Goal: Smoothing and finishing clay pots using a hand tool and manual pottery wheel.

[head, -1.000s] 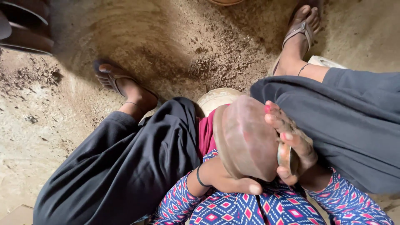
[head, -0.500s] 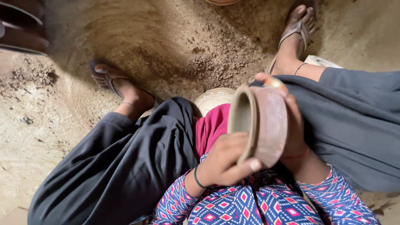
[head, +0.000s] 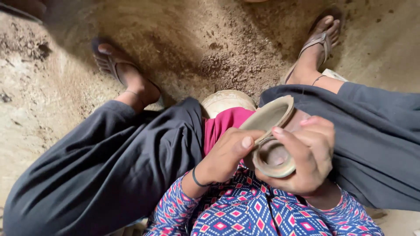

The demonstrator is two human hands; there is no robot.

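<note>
I sit with my knees apart and hold a small unfired clay pot [head: 274, 155] over my lap, its round mouth turned up toward me. My left hand [head: 227, 155] grips its left side, thumb pressed on the rim. My right hand [head: 308, 153] wraps around its right side, fingers curled over the edge. A flat tan clay piece [head: 269, 114] rests slanted against the pot's far side. I cannot tell whether that piece is joined to the pot.
A round pale clay object [head: 225, 99] sits on the ground between my legs, partly hidden by my red cloth [head: 223, 124]. My sandalled feet [head: 118, 70] [head: 317, 46] rest on loose brown earth [head: 210, 48].
The pot has been rotated in my hands: its rounded base faced me a second ago, then its side, and now its open mouth faces up. Both hands shifted their grip around it.
</note>
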